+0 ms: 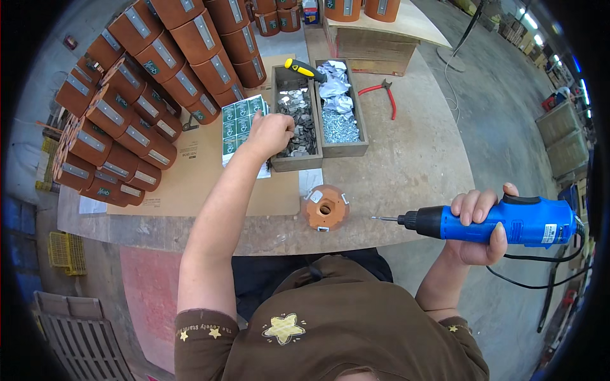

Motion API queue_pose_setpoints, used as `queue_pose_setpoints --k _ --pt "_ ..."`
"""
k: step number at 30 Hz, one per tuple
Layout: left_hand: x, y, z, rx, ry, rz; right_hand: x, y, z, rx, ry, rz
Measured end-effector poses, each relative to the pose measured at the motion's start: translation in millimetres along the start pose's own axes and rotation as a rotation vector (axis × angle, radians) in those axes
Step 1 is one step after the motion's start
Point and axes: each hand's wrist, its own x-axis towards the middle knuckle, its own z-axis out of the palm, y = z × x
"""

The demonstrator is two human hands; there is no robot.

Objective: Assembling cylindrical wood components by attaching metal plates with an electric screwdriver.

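Observation:
My left hand (273,134) reaches over a wooden tray (296,164) of small flat grey metal pieces (302,134). Its fingers are bent and closed at the pieces; whatever they pinch is hidden. In my right hand (480,223) is a blue electric screwdriver (530,220), held level with its thin bit pointing left. Between the hands, near the table's front edge, sits a round reddish-brown piece (325,208) with a hole in its middle and several light metal brackets on top. The bit is to the right of this piece and apart from it.
Beside the first tray, another (363,145) holds silvery screws (340,127) and crumpled paper. A yellow-and-black-handled tool (304,69) rests across the trays. Red-handled pliers (387,95) lie right. Green label sheets (236,130) and stacked brown cylinders (136,127) stand left. A cord (540,286) trails from the screwdriver.

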Motion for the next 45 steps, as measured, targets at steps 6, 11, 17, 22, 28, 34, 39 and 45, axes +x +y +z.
queue_pose_setpoints --k 6,11,17,22,28,34,39,45 --pt "-15.5 6.6 -18.3 -0.478 0.027 -0.088 0.4 0.9 5.3 0.002 -0.013 -0.005" --pt "-59.8 45.2 -44.5 -0.451 0.148 0.112 -1.4 3.4 7.2 0.010 -0.026 0.004" --pt "-119.9 95.9 -33.4 -0.174 0.327 0.449 -0.4 6.8 10.5 0.023 -0.033 0.017" --pt "-141.9 105.6 -5.6 -0.038 0.384 0.451 -2.4 8.3 14.9 0.025 -0.067 0.036" --pt "-146.5 99.2 -2.8 -0.269 0.388 0.362 -3.4 9.1 16.9 0.033 -0.065 0.035" --pt "-151.9 97.8 4.2 -0.218 0.482 0.380 -3.2 10.0 20.1 -0.005 -0.099 0.046" --pt "-161.0 100.8 10.3 -0.152 0.548 0.367 -3.2 10.7 19.6 -0.006 -0.094 0.055" --pt "-162.7 114.3 10.6 -0.569 0.620 -0.010 -4.5 13.4 17.7 0.026 -0.045 0.052"
